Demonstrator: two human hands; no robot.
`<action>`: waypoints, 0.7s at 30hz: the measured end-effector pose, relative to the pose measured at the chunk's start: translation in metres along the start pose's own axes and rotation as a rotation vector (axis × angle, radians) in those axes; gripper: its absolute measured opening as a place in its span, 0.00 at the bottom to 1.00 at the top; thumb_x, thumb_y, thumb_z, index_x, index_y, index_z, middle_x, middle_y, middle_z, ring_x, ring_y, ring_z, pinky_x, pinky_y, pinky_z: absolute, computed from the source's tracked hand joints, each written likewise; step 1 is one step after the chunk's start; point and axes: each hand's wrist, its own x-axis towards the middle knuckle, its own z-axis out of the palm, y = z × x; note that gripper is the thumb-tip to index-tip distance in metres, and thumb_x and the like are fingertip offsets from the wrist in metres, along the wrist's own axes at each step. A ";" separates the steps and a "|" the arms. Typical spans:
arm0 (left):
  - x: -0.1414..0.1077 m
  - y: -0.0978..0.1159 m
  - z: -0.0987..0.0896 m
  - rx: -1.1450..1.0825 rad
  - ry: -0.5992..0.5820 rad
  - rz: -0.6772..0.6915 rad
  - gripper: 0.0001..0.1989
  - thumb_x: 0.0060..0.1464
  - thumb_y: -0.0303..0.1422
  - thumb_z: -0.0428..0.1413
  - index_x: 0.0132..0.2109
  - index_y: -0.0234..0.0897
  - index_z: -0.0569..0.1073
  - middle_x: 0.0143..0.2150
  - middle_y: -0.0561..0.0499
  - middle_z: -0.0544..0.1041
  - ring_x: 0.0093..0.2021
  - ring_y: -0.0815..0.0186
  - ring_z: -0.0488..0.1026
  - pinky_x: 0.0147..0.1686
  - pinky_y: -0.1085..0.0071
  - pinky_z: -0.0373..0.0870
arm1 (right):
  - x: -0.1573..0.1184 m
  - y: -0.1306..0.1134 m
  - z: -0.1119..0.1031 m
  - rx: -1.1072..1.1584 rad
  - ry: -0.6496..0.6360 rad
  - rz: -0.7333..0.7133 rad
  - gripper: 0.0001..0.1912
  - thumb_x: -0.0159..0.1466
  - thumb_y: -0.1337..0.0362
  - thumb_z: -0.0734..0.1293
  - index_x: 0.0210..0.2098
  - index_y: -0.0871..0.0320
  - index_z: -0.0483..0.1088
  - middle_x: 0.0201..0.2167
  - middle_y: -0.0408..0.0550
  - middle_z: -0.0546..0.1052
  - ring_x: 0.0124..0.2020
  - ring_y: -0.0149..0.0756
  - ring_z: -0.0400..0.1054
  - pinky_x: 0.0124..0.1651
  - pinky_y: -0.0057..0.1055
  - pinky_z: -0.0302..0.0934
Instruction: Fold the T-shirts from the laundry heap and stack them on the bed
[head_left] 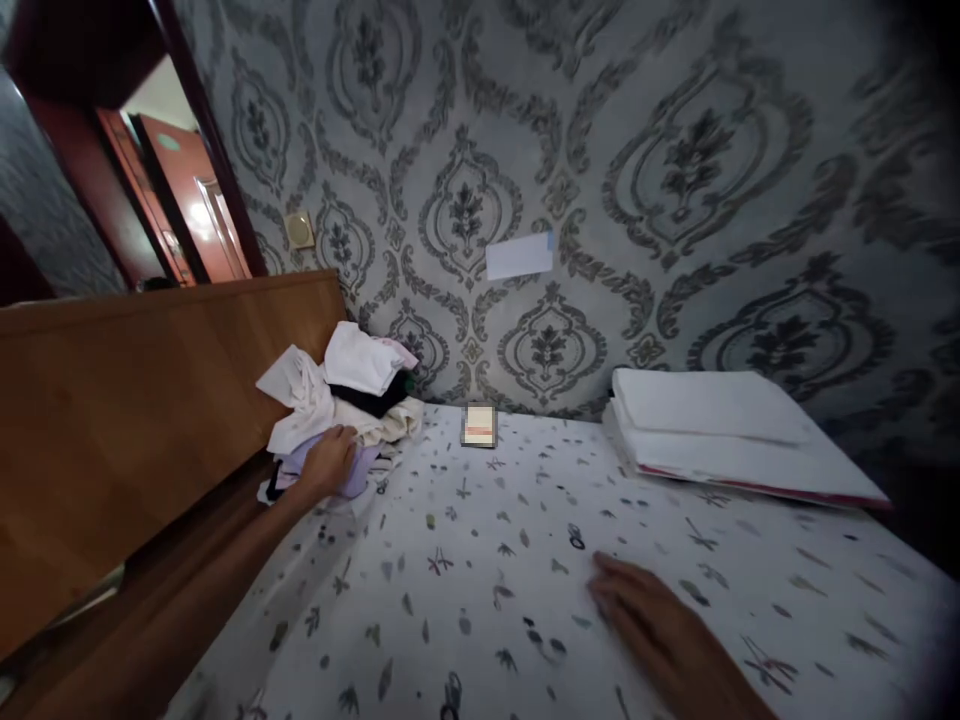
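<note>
My left hand [331, 462] rests on a lavender cloth [361, 474] at the lower front of a heap of clothes; its fingers are bent over the fabric. White garments [298, 395], a folded white piece [361, 358] and a black one [369, 400] lie higher in the heap. My right hand [645, 610] is over the patterned sheet [480, 560] at the lower right, slightly blurred, with its fingers stretched out and nothing in them.
A small framed card [479, 426] lies by the wall. At the right is a stack of large white sheets or boards [720, 420]. A wooden board [172, 400] borders the left side. A white paper strip [519, 257] is on the wallpaper.
</note>
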 end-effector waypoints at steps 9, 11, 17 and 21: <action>0.125 -0.014 -0.023 -0.270 0.189 0.000 0.05 0.56 0.22 0.53 0.36 0.34 0.71 0.42 0.42 0.75 0.52 0.52 0.69 0.52 0.56 0.64 | -0.015 -0.034 0.013 0.014 -0.083 -0.106 0.17 0.70 0.56 0.60 0.53 0.48 0.76 0.57 0.51 0.76 0.56 0.45 0.72 0.57 0.46 0.71; 0.135 -0.016 -0.027 -0.394 0.240 -0.024 0.06 0.56 0.22 0.54 0.31 0.35 0.68 0.33 0.47 0.73 0.47 0.56 0.71 0.50 0.59 0.63 | -0.016 -0.031 0.010 0.020 -0.137 -0.084 0.17 0.70 0.56 0.61 0.55 0.47 0.75 0.58 0.50 0.75 0.58 0.45 0.71 0.58 0.45 0.70; 0.170 -0.019 -0.094 -0.850 0.509 -0.116 0.09 0.59 0.28 0.50 0.30 0.40 0.61 0.28 0.55 0.66 0.38 0.66 0.69 0.40 0.70 0.64 | -0.016 -0.030 0.014 0.095 -0.106 0.010 0.18 0.70 0.52 0.60 0.51 0.48 0.77 0.57 0.51 0.75 0.58 0.46 0.70 0.60 0.48 0.67; 0.163 0.005 -0.147 -1.270 0.480 0.028 0.07 0.63 0.36 0.47 0.36 0.40 0.63 0.32 0.55 0.70 0.34 0.68 0.70 0.38 0.70 0.68 | -0.002 -0.051 0.005 0.231 -0.128 0.199 0.24 0.66 0.45 0.62 0.51 0.52 0.77 0.56 0.55 0.76 0.57 0.50 0.70 0.62 0.51 0.63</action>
